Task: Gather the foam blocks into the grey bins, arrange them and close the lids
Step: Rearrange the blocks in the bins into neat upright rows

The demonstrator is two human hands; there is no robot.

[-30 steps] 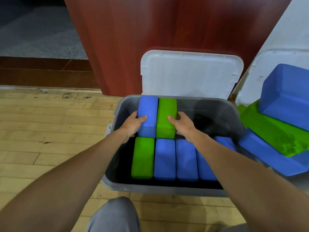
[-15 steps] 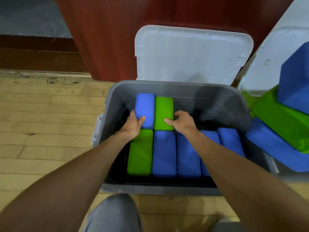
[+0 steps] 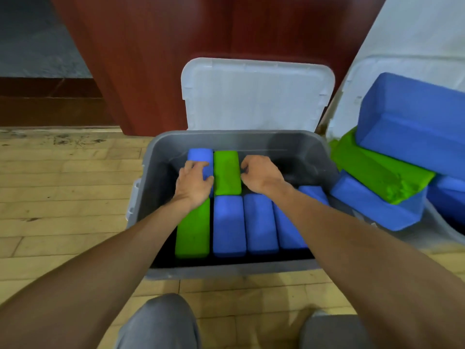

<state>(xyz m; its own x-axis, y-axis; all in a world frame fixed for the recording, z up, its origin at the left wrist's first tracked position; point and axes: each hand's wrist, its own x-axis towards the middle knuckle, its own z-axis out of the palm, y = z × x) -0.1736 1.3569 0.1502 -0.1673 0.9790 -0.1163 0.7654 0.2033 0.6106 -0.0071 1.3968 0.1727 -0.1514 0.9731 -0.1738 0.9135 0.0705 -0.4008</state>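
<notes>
A grey bin (image 3: 226, 269) is set on a wooden floor (image 3: 63, 185) by a red-brown panel (image 3: 201, 34) — a blue block (image 3: 200, 154) is gripped by the left hand (image 3: 193, 181), a green block (image 3: 226, 172) by the right hand (image 3: 261, 176).

Grey bin (image 3: 226, 270) on wooden floor (image 3: 63, 187)

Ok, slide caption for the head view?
Left hand grips blue foam block, right hand grips green foam block in the grey bin, white lid open.

Grey plastic bin (image 3: 289, 152); white plastic lid (image 3: 256, 96); blue rectangular foam blocks (image 3: 229, 222); green rectangular foam blocks (image 3: 227, 172); pale yellow wood-plank floor (image 3: 63, 185); red-brown wooden panel (image 3: 201, 34).
</notes>
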